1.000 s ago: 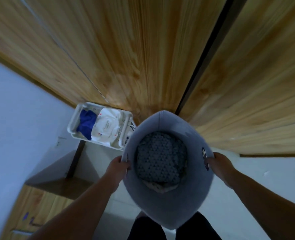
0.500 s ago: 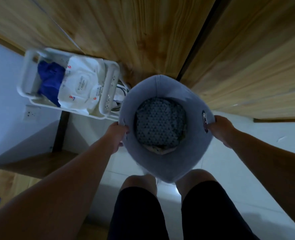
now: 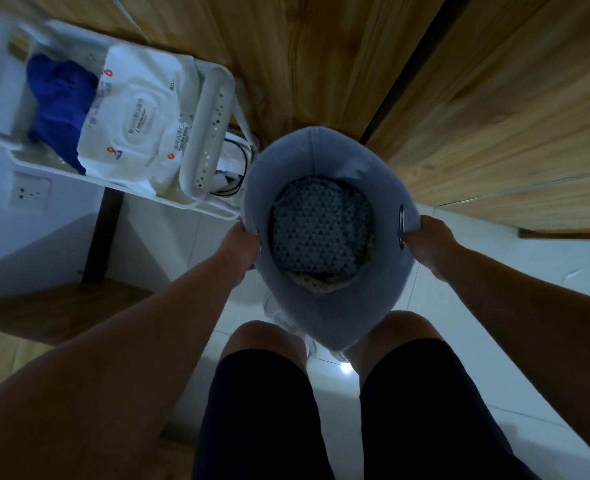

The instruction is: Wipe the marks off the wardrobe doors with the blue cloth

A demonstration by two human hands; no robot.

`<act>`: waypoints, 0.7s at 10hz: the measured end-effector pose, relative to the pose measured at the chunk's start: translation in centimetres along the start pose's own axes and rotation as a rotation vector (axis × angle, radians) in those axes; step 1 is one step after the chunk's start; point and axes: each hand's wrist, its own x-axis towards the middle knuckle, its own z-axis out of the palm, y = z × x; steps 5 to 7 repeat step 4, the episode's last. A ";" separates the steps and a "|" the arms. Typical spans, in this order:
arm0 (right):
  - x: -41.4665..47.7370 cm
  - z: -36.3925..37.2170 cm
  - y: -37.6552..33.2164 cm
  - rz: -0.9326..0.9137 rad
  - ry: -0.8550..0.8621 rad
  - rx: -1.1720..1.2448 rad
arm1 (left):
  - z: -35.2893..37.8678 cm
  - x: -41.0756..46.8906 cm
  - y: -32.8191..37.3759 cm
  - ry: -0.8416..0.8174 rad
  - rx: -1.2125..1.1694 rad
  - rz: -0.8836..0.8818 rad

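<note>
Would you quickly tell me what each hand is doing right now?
Left hand: closed, gripping the left rim of the basket.
Right hand: closed, gripping the basket's right rim.

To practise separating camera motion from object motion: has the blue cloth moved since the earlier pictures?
No. The blue cloth still lies at the left end of the white tray, beside the wipes pack; only the camera tilted.
</note>
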 end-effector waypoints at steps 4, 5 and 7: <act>-11.4 -7.6 -1.7 -0.125 0.033 -0.153 | -4.9 -14.0 5.1 -0.100 -0.122 -0.018; -11.4 -7.6 -1.7 -0.125 0.033 -0.153 | -4.9 -14.0 5.1 -0.100 -0.122 -0.018; -11.4 -7.6 -1.7 -0.125 0.033 -0.153 | -4.9 -14.0 5.1 -0.100 -0.122 -0.018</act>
